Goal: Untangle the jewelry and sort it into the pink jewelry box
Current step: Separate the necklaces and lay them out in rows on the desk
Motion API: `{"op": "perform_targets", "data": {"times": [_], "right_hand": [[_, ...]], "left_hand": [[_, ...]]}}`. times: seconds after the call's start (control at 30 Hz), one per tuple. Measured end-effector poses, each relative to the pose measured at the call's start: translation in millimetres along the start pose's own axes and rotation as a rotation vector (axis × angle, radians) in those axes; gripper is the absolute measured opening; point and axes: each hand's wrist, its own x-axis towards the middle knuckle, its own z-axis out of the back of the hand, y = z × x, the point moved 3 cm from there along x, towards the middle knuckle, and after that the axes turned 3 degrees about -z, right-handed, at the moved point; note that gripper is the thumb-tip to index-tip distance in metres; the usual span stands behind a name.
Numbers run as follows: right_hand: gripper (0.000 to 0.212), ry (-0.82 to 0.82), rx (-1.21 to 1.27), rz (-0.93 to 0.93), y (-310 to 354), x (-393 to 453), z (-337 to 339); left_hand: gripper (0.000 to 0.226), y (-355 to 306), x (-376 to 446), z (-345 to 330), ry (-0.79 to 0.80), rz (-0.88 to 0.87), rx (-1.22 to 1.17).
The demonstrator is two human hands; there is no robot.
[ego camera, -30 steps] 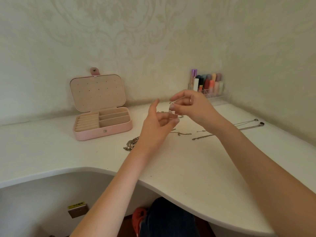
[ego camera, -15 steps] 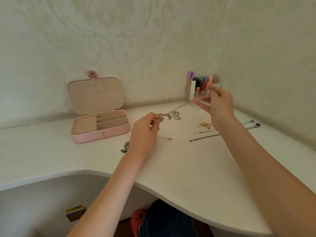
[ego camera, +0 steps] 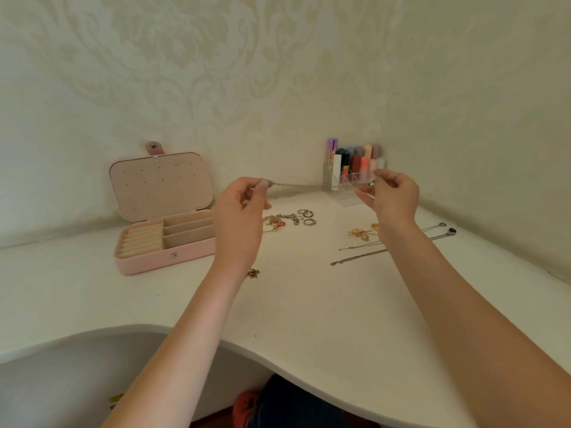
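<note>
A: Setting? Use the box as ref.

B: White curved desk (ego camera: pixel 309 304) against pale damask-pattern wallpaper. Open pink rectangular jewelry box (ego camera: pixel 160 233) sits on it, lid up, compartments look empty.

A: Hands?

B: Left hand (ego camera: pixel 239 217) raised just right of the box, thumb + forefinger pinched on one end of a thin silver chain (ego camera: pixel 290 185). Right hand (ego camera: pixel 391 196) further right, pinched on the other end w/ a small metal bit at the fingertips. Chain runs taut btwn them, above the desk.

A: Change vs half a sec ago?

B: Left hand was low near the desk; now lifted level w/ the right. Chain sloped then, now approx horizontal.

A: Rest of the jewelry?

B: Right of the box: tangled clump of silver and gold pieces w/ a red bit (ego camera: pixel 278 222), three silver rings (ego camera: pixel 306 216) beside it. Further right, gold pieces (ego camera: pixel 360 233) and long silver necklaces (ego camera: pixel 358 257), partly behind the right forearm. Clear acrylic organiser of lipsticks (ego camera: pixel 352 171) at the wall behind the right hand.

A: Hard to see?

B: Chain is blurred, links not readable. Small gold item (ego camera: pixel 253 273) half hidden by the left wrist.
</note>
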Motion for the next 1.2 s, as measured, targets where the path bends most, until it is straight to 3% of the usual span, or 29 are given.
{"op": "perform_targets", "data": {"times": [0.13, 0.3, 0.43, 0.63, 0.87, 1.2], "right_hand": [[0.017, -0.071, 0.051, -0.087, 0.2, 9.1, 11.8], [0.018, -0.094, 0.09, -0.133, 8.2, 23.5, 45.6], [0.018, -0.007, -0.318, -0.047, 10.5, 33.3, 96.7], [0.018, -0.156, -0.708, 0.021, 1.0, 54.7, 154.5], [0.022, -0.232, -0.956, 0.12, -6.0, 57.7, 158.7], [0.02, -0.2, -1.201, 0.263, -6.3, 53.6, 153.3]], "left_hand": [[0.017, 2.9, -15.8, -10.1, 0.125, 0.096, 0.018], [0.013, 3.8, -57.8, -23.8, 0.354, -0.009, 0.236], [0.014, -1.8, -72.7, -40.7, 0.457, -0.13, 0.335], [0.018, -12.6, -93.9, -66.0, 0.614, -0.133, 0.395], [0.016, -9.0, -90.4, -49.3, 0.549, -0.092, 0.435], [0.022, -4.7, -90.5, -54.9, 0.559, -0.144, 0.562]]}}
